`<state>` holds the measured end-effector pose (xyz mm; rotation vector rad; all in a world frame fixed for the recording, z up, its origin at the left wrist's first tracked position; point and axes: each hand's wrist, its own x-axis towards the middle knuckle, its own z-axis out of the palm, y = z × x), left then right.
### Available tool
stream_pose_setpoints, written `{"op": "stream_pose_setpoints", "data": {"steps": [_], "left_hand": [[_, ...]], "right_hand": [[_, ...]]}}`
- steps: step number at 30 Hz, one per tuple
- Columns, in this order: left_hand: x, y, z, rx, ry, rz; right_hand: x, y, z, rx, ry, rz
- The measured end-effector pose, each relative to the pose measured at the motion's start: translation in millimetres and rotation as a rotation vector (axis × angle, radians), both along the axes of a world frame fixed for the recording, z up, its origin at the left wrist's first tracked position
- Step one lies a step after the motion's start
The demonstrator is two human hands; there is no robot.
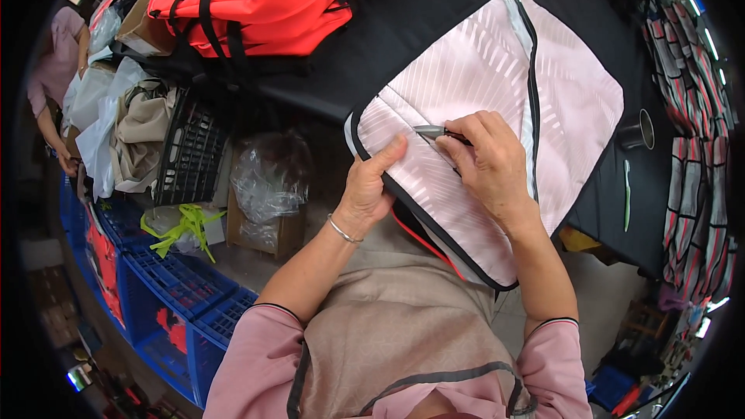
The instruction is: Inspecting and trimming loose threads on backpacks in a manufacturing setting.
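A pink patterned bag panel (578, 101) with black bound edges lies tilted on the black-covered table and over its front edge. A dark zip with a pale strip runs across it. My left hand (372, 186) grips the panel's left edge, thumb on top and fingers underneath. In my right hand (493, 163) is a small pair of thread snips (429, 131), their metal tip pointing left onto the pink cloth near my left thumb. My right fingers are closed around the dark handle, which they partly hide.
Bright red bags (264, 8) are piled at the far left of the table (419, 0). A metal cup (638, 130) and a green toothbrush (627, 194) lie at the right. Left are a black crate (190, 143), blue crates (167, 279) and another person (58, 70). Striped straps (687, 209) hang far right.
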<state>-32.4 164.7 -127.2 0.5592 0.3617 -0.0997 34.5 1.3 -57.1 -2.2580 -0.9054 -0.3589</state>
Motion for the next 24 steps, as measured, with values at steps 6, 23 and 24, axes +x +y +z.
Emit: {"op": "stream_pose_setpoints", "data": {"steps": [6, 23, 24], "left_hand": [[0.1, 1.9, -1.6, -0.001, 0.001, -0.001], [-1.3, -0.8, -2.9, 0.033, 0.017, 0.047], [-0.4, 0.5, -4.0, 0.007, 0.01, 0.027]], "right_hand": [[-1.0, -5.3, 2.7, -0.005, 0.09, -0.049], [-2.1, -4.7, -1.2, -0.078, 0.041, -0.013], [-2.3, -5.2, -0.8, -0.081, 0.042, -0.015]]}}
